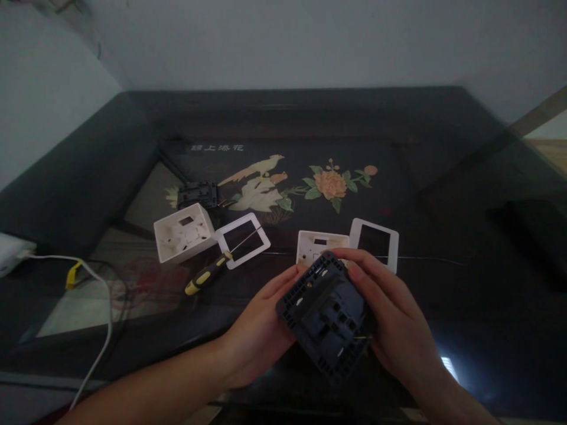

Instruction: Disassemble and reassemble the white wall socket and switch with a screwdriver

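Note:
A square black plastic socket module (pixel 328 319) is held up near the front edge, its back with slots and small holes facing me. My left hand (pixel 263 324) grips its left side, and my right hand (pixel 396 316) wraps round its upper right side. Just beyond it lie a white box (pixel 321 240), partly hidden by the module and fingers, and a white frame (pixel 394 248). Further left are another open white box (pixel 183 236), a second white frame (pixel 263 233) and a yellow-and-black screwdriver (pixel 207 276), whose shaft crosses that frame.
Behind the left box lies another black module (pixel 197 195). At the left edge a white device (pixel 13 254) has a white cable (pixel 108 313) with a yellow tag (pixel 73 275). The dark glossy tabletop (pixel 283 118) shows bird and flower pictures. A dark object (pixel 538 236) is at right.

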A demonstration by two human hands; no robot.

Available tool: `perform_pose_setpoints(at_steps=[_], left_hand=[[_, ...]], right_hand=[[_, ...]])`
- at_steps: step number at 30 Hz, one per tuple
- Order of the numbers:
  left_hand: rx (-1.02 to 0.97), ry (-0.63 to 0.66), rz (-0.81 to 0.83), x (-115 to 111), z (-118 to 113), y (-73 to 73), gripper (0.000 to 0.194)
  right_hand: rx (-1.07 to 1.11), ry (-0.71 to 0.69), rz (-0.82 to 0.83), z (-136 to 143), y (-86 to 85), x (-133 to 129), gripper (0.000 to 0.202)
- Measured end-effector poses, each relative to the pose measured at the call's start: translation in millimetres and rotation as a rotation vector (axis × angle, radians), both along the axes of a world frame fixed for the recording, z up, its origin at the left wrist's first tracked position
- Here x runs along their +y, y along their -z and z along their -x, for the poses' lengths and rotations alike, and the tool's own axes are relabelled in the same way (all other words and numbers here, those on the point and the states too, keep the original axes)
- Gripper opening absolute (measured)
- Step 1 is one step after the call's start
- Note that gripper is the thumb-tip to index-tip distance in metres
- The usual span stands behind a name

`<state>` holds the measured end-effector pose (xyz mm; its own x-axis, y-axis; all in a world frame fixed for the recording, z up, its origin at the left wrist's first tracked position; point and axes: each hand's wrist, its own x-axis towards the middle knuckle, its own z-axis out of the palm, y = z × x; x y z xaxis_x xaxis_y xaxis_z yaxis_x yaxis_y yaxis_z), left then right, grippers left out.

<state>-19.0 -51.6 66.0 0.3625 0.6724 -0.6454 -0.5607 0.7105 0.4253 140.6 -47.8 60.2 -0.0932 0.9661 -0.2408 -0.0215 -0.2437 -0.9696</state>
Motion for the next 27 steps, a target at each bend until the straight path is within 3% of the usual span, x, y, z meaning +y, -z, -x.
perform_pose_setpoints(at_steps=[6,11,17,22,27], left_hand=[[-0.005,0.041,0.026,-0.7,0.7,-2.2,0.035],[0.006,0.028,0.033,0.7,-0.1,-4.0,0.025],[0.012,0.064,0.019,1.1,1.9,-4.6,0.036],[-0.023,0.077,0.022,0.3,5.2,-0.2,0.031],[-0.016,0.215,-0.047,-5.0,1.3,-0.5,0.034]], right_hand=[[0.129,-0.038,0.119,1.4,4.3,-4.5,0.030],[0.152,-0.030,0.101,0.9,3.8,-5.7,0.029],[0.103,-0.068,-0.001,0.6,0.8,-4.8,0.022],[0.103,-0.074,0.030,0.5,-1.1,-6.3,0.025],[0.133,0.027,0.033,-0.2,-0.5,-8.3,0.024]])
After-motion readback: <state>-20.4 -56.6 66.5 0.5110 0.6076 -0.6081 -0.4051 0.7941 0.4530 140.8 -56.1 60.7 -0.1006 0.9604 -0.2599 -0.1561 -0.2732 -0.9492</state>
